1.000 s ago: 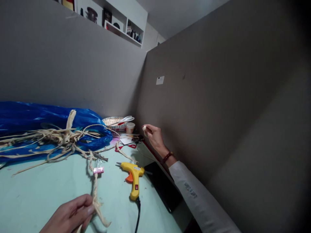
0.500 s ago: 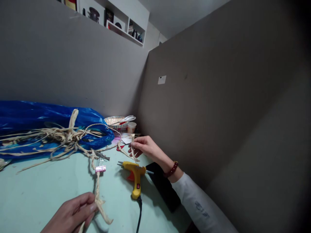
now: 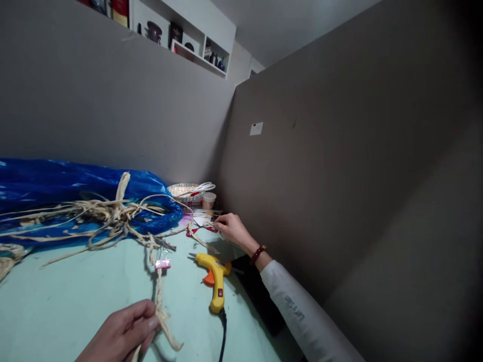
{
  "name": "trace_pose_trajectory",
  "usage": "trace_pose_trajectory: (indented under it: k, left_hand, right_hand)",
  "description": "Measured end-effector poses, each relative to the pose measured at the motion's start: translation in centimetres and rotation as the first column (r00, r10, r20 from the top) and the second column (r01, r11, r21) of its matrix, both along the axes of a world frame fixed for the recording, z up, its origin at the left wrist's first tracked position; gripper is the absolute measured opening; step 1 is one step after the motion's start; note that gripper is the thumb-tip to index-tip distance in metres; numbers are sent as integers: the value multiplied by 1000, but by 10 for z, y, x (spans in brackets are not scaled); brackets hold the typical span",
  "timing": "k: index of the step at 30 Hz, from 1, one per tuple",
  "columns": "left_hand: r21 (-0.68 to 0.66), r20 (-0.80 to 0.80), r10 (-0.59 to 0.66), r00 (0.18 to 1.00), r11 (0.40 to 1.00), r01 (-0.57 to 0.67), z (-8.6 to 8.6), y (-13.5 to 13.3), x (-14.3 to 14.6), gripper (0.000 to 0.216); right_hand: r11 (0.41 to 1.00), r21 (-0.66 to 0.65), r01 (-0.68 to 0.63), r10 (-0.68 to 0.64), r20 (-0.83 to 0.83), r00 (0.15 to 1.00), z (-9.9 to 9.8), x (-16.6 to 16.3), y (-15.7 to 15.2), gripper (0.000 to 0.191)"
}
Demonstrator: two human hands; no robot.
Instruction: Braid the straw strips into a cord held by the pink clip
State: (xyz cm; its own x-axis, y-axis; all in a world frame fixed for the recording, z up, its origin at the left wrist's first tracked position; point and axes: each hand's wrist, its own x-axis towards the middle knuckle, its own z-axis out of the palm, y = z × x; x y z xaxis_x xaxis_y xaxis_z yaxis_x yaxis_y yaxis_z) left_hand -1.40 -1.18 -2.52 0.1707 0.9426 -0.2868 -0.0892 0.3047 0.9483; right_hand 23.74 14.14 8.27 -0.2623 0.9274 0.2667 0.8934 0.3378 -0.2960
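My left hand (image 3: 121,334) sits at the bottom of the view, fingers pinched on the near end of a braided straw cord (image 3: 160,296). A pink binder clip (image 3: 163,263) is clamped on that cord further up, where it joins a tangle of dry straw strips (image 3: 101,218). My right hand (image 3: 232,229) reaches to the far side of the table, fingers bent down near red-handled scissors (image 3: 202,230) and small paper scraps; what it holds, if anything, is hidden. A dark red bead bracelet is on that wrist.
A yellow glue gun (image 3: 216,276) with a black cord lies between my hands. A black flat object (image 3: 260,296) lies by the right wall. A blue plastic bag (image 3: 75,188) fills the left back. A woven basket (image 3: 184,191) and small cup (image 3: 208,200) stand in the corner.
My right hand came down from the raised position by the wall, passed over the glue gun holding a straw piece, and now rests low by the scissors. The left hand has kept its grip.
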Motion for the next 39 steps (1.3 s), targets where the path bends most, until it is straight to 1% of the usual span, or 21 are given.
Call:
trace_pose_trajectory:
  k: [3, 5, 9, 11, 13, 16, 18, 20, 21, 22, 23, 24, 25, 26, 28, 30, 31, 33, 35, 37, 39]
  left_hand:
    - [-3, 9, -17, 1000, 1000, 17, -2, 0, -1, 54]
    - [-2, 13, -29, 999, 1000, 29, -2, 0, -2, 53]
    - [-3, -11, -54, 998, 999, 54, 4, -1, -2, 50]
    - [-9, -28, -56, 998, 998, 56, 7, -2, -1, 51]
    - [-21, -36, -54, 998, 998, 54, 9, -2, -1, 53]
    - [-14, -4, -49, 999, 999, 49, 7, -2, 0, 55]
    - [-9, 27, -41, 999, 999, 41, 4, -2, 1, 55]
    - [-3, 37, -43, 998, 999, 43, 5, -2, 2, 53]
    - [3, 33, -49, 998, 999, 49, 7, -2, 3, 51]
    - [11, 24, -57, 998, 998, 56, 10, -3, 3, 49]
    - [19, 15, -65, 998, 998, 65, 14, -3, 2, 48]
    - [23, 6, -72, 997, 997, 72, 20, -4, 2, 46]
    - [24, 4, -72, 997, 997, 71, 25, -5, 2, 45]
    - [30, 6, -70, 997, 997, 70, 31, -7, 1, 44]
    - [29, -34, -71, 997, 997, 72, 42, -9, 1, 42]
    - [33, -45, -78, 996, 996, 79, 52, -12, 0, 40]
    - [23, -43, -83, 996, 996, 84, 56, -13, 0, 38]
    - [13, -53, -51, 997, 999, 52, 62, -16, 1, 36]
    - [16, -62, -28, 998, 999, 29, 66, -17, 1, 35]
    - [25, -73, -13, 997, 1000, 15, 69, -19, 0, 35]
    - [31, -87, 0, 996, 1000, 3, 69, -19, 0, 34]
  right_hand:
    - [991, 70, 110, -117, 106, 987, -1, -4, -4, 28]
    - [988, 82, 129, -141, 173, 975, -5, -13, -8, 28]
    - [999, -14, 50, -45, 256, 966, -23, -41, -16, 19]
    - [999, -40, 25, -14, 251, 968, -30, -50, -17, 18]
    - [999, -52, 10, 2, 215, 977, -31, -53, -17, 19]
    - [995, -70, -72, 79, 107, 991, -19, -47, -21, 17]
    - [980, -92, -178, 181, 20, 983, -8, -43, -29, 16]
    - [946, -133, -296, 282, -112, 953, 1, -43, -42, 16]
    - [915, -163, -369, 326, -237, 915, 3, -45, -50, 16]
    - [869, -195, -455, 347, -417, 840, 4, -47, -57, 16]
    - [814, -216, -539, 341, -574, 745, 3, -49, -65, 15]
    - [759, -226, -610, 314, -694, 647, 2, -51, -72, 13]
    - [714, -232, -661, 285, -765, 577, 1, -54, -78, 9]
    - [686, -238, -687, 276, -789, 549, -1, -56, -83, 8]
    - [666, -238, -707, 291, -790, 540, -5, -60, -91, 20]
    - [666, -224, -711, 309, -785, 537, -8, -62, -96, 31]
    - [667, -210, -715, 316, -789, 527, -10, -62, -98, 32]
    - [672, -172, -720, 328, -802, 499, -10, -64, -100, 29]
    - [696, -131, -706, 342, -804, 486, -9, -66, -102, 24]
    - [746, -110, -657, 350, -774, 528, -7, -67, -106, 22]
    - [797, -105, -595, 362, -705, 610, -3, -69, -112, 27]
